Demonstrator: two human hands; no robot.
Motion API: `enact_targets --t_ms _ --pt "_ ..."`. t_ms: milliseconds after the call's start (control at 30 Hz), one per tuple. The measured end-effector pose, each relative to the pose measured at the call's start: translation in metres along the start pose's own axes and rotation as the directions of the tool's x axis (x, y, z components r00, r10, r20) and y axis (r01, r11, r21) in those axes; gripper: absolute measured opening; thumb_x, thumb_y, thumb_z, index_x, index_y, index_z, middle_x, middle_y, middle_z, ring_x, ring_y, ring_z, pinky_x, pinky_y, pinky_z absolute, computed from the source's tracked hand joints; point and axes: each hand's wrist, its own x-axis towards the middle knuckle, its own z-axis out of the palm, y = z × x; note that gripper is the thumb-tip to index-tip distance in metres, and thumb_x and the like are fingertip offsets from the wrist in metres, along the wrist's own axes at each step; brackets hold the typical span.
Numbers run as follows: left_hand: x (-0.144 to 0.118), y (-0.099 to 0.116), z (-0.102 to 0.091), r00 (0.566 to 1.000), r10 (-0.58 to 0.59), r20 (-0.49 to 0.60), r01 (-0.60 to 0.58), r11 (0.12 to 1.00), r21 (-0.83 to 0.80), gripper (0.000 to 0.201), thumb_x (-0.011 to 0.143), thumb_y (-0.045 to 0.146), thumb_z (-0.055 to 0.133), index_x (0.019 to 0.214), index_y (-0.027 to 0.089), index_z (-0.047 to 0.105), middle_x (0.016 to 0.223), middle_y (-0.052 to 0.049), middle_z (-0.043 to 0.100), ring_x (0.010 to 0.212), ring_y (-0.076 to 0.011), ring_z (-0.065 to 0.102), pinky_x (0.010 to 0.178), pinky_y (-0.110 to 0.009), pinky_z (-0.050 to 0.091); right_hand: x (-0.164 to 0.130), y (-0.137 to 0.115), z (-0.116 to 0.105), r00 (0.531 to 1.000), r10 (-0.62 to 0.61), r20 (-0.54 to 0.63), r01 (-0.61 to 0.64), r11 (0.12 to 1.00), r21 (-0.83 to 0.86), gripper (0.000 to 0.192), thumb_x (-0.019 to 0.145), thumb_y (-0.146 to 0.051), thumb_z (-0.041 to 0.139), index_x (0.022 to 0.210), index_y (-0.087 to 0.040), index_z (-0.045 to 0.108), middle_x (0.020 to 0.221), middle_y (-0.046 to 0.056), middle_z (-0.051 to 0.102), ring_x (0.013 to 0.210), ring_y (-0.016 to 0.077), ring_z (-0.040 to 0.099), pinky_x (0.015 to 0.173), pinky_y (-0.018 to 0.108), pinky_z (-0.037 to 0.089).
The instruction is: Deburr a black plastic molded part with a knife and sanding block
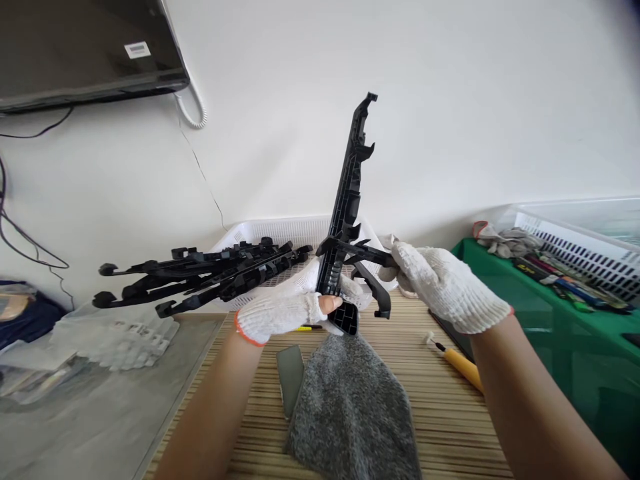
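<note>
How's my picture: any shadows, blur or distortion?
Head view: soft light, faint shadow on the plain white wall; head view: the long ribbed black plastic part looks sharp, no obvious blur; head view: apparent wide-angle stretch, the glossy black flat screen slanting at upper left.

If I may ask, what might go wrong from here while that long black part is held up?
The slim crosspiece in the right hand might bend or snap if forced against the long black part. The bare thumb of the left hand could get scratched on the ribbed surface. The other black parts jutting past the left side of the white basket might be knocked loose.
</note>
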Motion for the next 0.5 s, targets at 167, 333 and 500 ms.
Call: enact_targets --t_ms 167,333,500 --pt "0.0 -0.003 -0.006 0.999 0.029 -0.03 -0.026 0.994 0.106 0.068 0.084 0.045 0.073 0.14 0.02 0.044 0.108 -0.011 0.066 0.093 -0.0234 0.066 0.077 -0.036 0.056 0.002 0.004 0.004 0.999 -0.04 -0.011 0.04 0.998 -0.049 0.069 0.095 -0.063 0.016 0.073 -0.022 0.067 0.066 0.007 0.066 0.068 0.0222 0.063 0.063 0.031 0.041" --pt "0.001 -0.006 -0.009 0.998 0.059 -0.032 -0.049 0.967 0.25 0.05 0.087 0.047 0.067 0.127 0.018 0.058 0.107 -0.011 0.069 0.102 -0.0266 0.064 0.089 -0.042 0.053 0.004 0.005 0.008 0.994 -0.042 -0.104 0.03 0.993 -0.113 0.065 0.094 -0.064 0.024 0.079 -0.021 0.071 0.073 0.009 0.068 0.071 0.0234 0.063 0.061 0.031 0.038" --pt "0.005 -0.01 -0.011 0.985 0.12 -0.125 -0.056 0.903 0.426 0.055 0.082 0.045 0.071 0.13 0.019 0.059 0.119 -0.01 0.067 0.119 -0.0309 0.058 0.107 -0.049 0.043 0.005 -0.001 0.015 0.977 -0.064 -0.202 0.019 0.976 -0.217 0.059 0.094 -0.062 0.032 0.074 -0.023 0.07 0.063 0.007 0.063 0.064 0.0239 0.062 0.055 0.031 0.033"
